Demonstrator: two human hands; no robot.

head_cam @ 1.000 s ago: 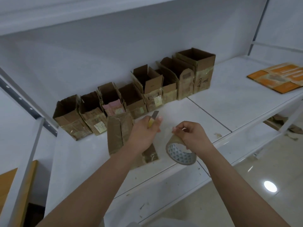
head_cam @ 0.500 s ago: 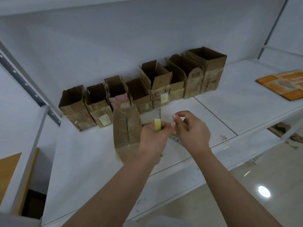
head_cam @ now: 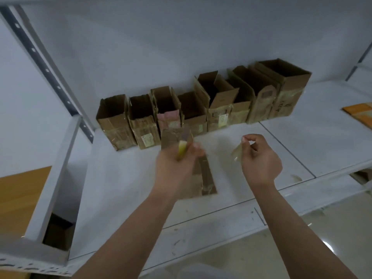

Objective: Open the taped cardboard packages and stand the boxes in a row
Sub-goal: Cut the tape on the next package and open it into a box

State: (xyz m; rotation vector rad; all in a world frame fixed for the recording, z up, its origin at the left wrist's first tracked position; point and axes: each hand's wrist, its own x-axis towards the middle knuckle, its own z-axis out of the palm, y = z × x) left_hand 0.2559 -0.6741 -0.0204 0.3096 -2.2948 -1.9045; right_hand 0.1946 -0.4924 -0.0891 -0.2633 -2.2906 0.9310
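Eight open boxes (head_cam: 201,105) stand in one row along the rear edge of the shelf (head_cam: 120,188); one flat package (head_cam: 205,174) lies near its front edge. The left hand (head_cam: 177,168) grips a yellow cutter (head_cam: 182,151). The right hand (head_cam: 259,160), touching the left 0.5 s ago, now pinches one tape strip (head_cam: 237,153) apart from it.

White shelf (head_cam: 124,178): open boxes (head_cam: 203,105), perhaps one flat.
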